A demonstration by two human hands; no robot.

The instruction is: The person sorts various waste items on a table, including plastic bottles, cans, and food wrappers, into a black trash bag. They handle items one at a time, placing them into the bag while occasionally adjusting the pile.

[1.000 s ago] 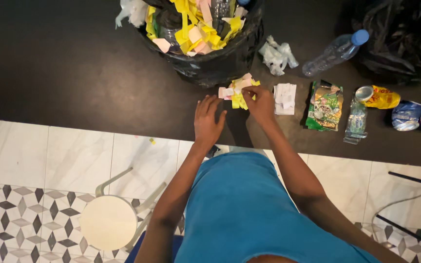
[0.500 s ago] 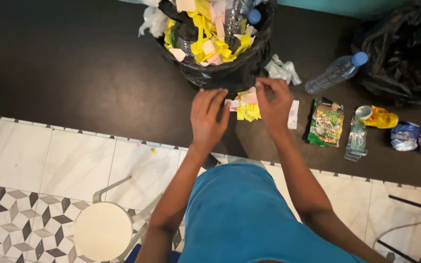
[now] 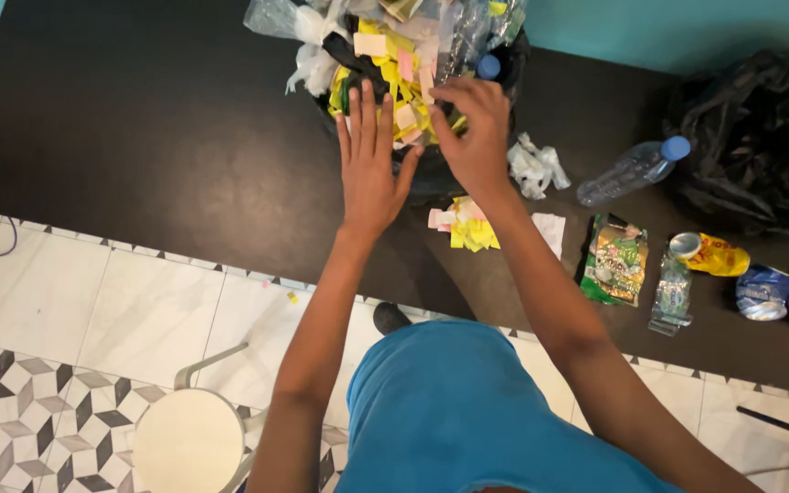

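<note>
A black bin bag (image 3: pixel 431 178) stuffed with yellow and pink paper scraps (image 3: pixel 394 68) and clear plastic stands on the dark table (image 3: pixel 139 137). My left hand (image 3: pixel 372 164) lies flat and open over the bag's near rim, fingers spread. Just right of it, my right hand (image 3: pixel 472 132) hovers over the bag's mouth with its fingers bunched on a few paper scraps. A small pile of yellow and pink scraps (image 3: pixel 466 226) lies on the table under my right forearm.
To the right lie a crumpled white wrapper (image 3: pixel 533 164), a plastic bottle (image 3: pixel 632 172) with a blue cap, a white paper slip (image 3: pixel 550 230), a green snack packet (image 3: pixel 615 263), a yellow can (image 3: pixel 710 254) and a second black bag (image 3: pixel 760 137). A white stool (image 3: pixel 189 443) stands on the tiled floor.
Both hands rose from the scrap pile on the table up to the bag's mouth. My right hand carried scraps along, and my left hand spread open.
</note>
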